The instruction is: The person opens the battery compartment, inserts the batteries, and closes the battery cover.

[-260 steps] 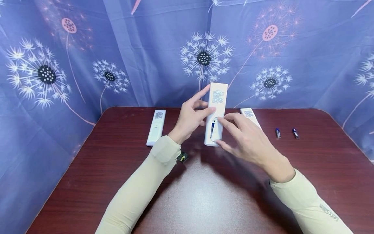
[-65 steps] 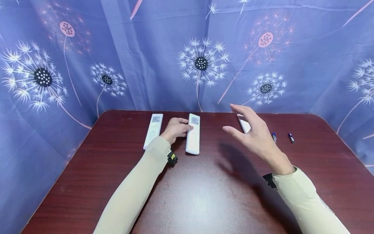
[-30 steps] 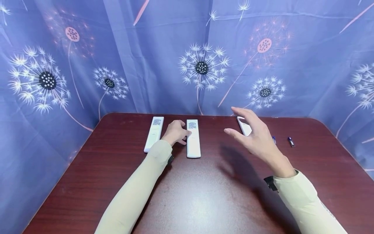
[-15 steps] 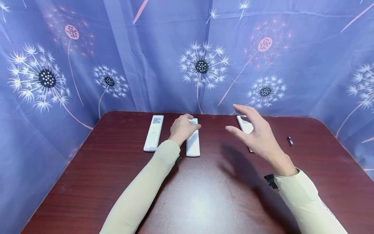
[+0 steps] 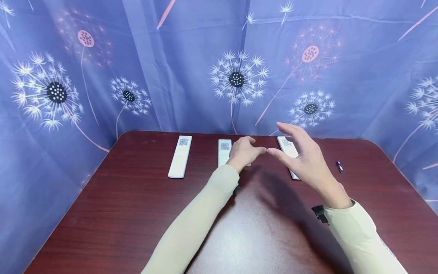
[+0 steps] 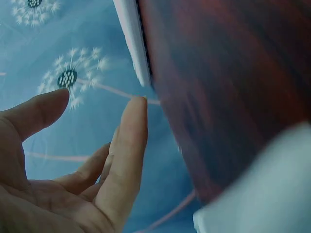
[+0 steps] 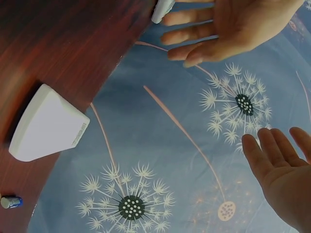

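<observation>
In the head view, my left hand (image 5: 243, 153) hovers over the table, its fingers loosely extended, just right of the middle white remote control (image 5: 224, 150), whose lower end it hides. My right hand (image 5: 309, 163) is raised with thumb and fingers spread around nothing, in front of the right remote control (image 5: 287, 146), partly covering it. The two thumb tips appear close together. Both remotes lie back side up with printed labels. From the right wrist, both the left hand (image 7: 228, 29) and right hand (image 7: 279, 170) look empty; the left wrist view shows the left fingers (image 6: 124, 155) apart.
Another white remote control (image 5: 179, 156) lies at the left of the dark wooden table (image 5: 113, 213). A small blue-and-silver battery (image 5: 340, 166) sits at the right. A blue dandelion curtain (image 5: 191, 68) hangs right behind the table's back edge.
Earlier, my hands held the middle remote up, its battery slot showing; it was then set on the table. My left hand has released it and moved right. My right hand has barely shifted lately.
</observation>
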